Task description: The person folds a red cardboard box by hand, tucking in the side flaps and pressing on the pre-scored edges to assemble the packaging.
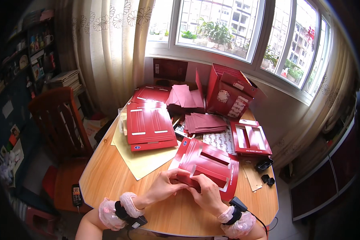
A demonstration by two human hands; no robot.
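"Pinching what, though?"

"Left grip [165, 186] and right grip [207, 195] both pinch a dark red piece [191, 182] lol. Windowed red card [212, 165]'s just beyond them, off right, slots [216, 158] crosswise, right grip nearer."

Two hands [163, 187], two black wristbands [235, 218], one table [104, 180], one wooden chair [70, 116] show.

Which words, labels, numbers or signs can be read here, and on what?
Wording isn't copied here; its places are:
Front red card: white print along its right edge.
Red packaging at right: white print, lower edge.
Left red stack: blue oval label, too small to read.
Right window: red sign, blurred.
Other print is too small.
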